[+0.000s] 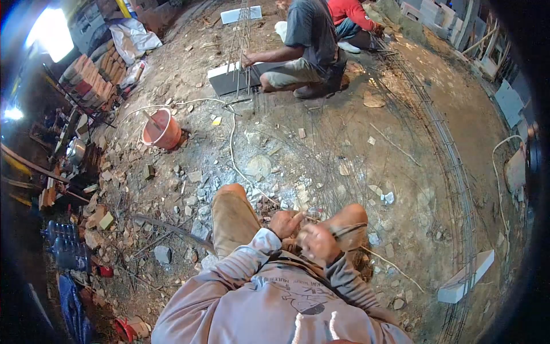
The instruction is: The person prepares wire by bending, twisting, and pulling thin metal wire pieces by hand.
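Over my lap, between my bent knees, my left hand (pixel 285 223) is closed, with its thumb against the curled fingers. Close beside it on the right, my right hand (pixel 319 243) is curled too and slightly smeared by motion. What either hand grips is hidden or too small to name. A thin pale cord (pixel 232 150) crosses the ground toward my knees and passes out of sight near my hands. Another pale line (pixel 395 266) emerges beyond my right knee.
A co-worker (pixel 312 46) kneels ahead by a pale block (pixel 232 80) and upright rods; another in red (pixel 354 20) crouches behind. An orange bucket (pixel 162 133) stands left. Long steel bars (pixel 452 155) run along the right, past a white block (pixel 467 277). Rubble covers the ground.
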Demonstrator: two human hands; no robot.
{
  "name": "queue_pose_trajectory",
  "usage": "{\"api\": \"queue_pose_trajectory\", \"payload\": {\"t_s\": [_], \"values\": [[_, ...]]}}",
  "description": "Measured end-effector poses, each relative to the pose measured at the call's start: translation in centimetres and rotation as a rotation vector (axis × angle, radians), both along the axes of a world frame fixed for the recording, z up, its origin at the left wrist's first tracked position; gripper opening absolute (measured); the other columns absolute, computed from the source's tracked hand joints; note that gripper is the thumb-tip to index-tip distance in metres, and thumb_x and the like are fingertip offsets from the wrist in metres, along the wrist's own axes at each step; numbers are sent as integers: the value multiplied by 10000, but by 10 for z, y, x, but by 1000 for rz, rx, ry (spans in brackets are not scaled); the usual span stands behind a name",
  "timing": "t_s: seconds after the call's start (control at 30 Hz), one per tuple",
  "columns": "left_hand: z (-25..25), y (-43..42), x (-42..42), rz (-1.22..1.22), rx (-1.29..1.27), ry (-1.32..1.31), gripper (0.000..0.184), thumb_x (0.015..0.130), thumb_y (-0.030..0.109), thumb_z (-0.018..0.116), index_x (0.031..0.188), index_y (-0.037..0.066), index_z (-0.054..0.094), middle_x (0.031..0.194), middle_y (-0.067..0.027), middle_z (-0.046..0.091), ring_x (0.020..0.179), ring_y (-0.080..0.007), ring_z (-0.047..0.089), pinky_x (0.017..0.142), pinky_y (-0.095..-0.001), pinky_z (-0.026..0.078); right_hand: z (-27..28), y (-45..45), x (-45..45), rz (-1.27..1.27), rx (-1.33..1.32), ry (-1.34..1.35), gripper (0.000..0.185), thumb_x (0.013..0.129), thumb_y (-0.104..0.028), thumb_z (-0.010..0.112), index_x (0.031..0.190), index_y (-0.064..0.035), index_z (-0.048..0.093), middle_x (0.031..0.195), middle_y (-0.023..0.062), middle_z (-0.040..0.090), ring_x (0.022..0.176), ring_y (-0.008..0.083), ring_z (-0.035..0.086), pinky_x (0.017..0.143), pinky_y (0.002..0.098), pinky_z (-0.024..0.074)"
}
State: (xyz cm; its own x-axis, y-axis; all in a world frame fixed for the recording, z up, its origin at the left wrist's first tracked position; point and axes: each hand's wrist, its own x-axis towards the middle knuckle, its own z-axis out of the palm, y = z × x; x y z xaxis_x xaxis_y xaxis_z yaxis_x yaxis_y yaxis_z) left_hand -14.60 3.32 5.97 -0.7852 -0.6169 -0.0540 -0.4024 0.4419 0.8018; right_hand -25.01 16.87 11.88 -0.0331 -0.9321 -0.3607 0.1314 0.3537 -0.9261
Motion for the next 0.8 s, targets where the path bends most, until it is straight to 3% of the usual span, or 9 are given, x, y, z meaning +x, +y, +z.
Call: {"api": "queue_pose_trajectory", "payload": {"t_s": [0.1, 0.23, 0.27, 0.33, 0.43, 0.47, 0.53, 0.63, 0.8], "values": [[-11, -2, -3, 56, 23, 9, 493, 875, 429, 451, 698, -12, 583, 567, -213, 516, 528, -350, 529, 521, -419, 398, -35, -6, -22, -353, -168, 900, 176, 825, -183, 507, 788, -11, 508, 601, 178, 546, 545, 315, 541, 509, 376, 424], [-31, 7, -1, 144, 1, -50, 502, 866, 440, 458, 689, -10, 595, 544, -203, 520, 526, -343, 549, 514, -420, 404, -108, 12, -15, 4, -83, 1171, 196, 823, -205, 516, 796, -15, 561, 631, 166, 569, 532, 311, 555, 504, 394, 439], [-42, 8, 3, 165, 11, -135, 503, 861, 447, 462, 696, -7, 606, 539, -202, 522, 528, -345, 556, 515, -423, 408, -93, 14, -9, 3, -81, 1169, 196, 823, -205, 516, 796, -15, 561, 631, 166, 569, 532, 311, 555, 504, 394, 439], [-63, 4, 11, 149, 33, -19, 510, 848, 460, 471, 696, -4, 618, 536, -202, 532, 528, -354, 558, 525, -432, 418, -32, 20, 7, 301, 62, 166, 215, 841, -205, 527, 728, -23, 523, 560, 50, 493, 445, 173, 475, 444, 327, 396], [-43, 13, 4, 133, 182, -168, 511, 852, 442, 443, 665, 8, 634, 659, -235, 588, 676, -392, 591, 641, -441, 463, 5, 19, 5, 32, 195, -188, 212, 859, -208, 518, 730, -40, 535, 579, -3, 497, 463, 80, 478, 428, 276, 379], [-49, 12, -1, 132, 122, -185, 514, 859, 442, 435, 666, 8, 632, 655, -235, 586, 673, -397, 588, 631, -437, 463, -7, 23, -2, -117, 132, -222, 191, 856, -177, 511, 731, -34, 530, 601, 32, 532, 485, 125, 515, 460, 300, 408], [-23, 11, -2, 171, 190, -192, 521, 859, 449, 432, 682, 2, 632, 658, -239, 585, 680, -413, 582, 640, -449, 457, -62, 27, -23, -355, -264, 810, 173, 846, -171, 518, 764, -22, 546, 625, 52, 552, 508, 159, 535, 499, 329, 432], [-38, 15, -5, 183, -9, -215, 519, 864, 446, 421, 703, -2, 628, 672, -250, 583, 699, -424, 578, 662, -468, 449, -70, 43, -18, 34, 218, 1095, 176, 838, -172, 530, 812, -2, 566, 632, 68, 561, 515, 192, 537, 529, 361, 438], [-66, 14, 3, 234, 0, -70, 504, 871, 447, 424, 693, 10, 602, 617, -178, 583, 609, -361, 576, 591, -438, 438, -6, 42, -7, 288, 4, 99, 201, 831, -186, 545, 837, 15, 543, 621, 93, 550, 496, 193, 541, 475, 332, 431]]}}
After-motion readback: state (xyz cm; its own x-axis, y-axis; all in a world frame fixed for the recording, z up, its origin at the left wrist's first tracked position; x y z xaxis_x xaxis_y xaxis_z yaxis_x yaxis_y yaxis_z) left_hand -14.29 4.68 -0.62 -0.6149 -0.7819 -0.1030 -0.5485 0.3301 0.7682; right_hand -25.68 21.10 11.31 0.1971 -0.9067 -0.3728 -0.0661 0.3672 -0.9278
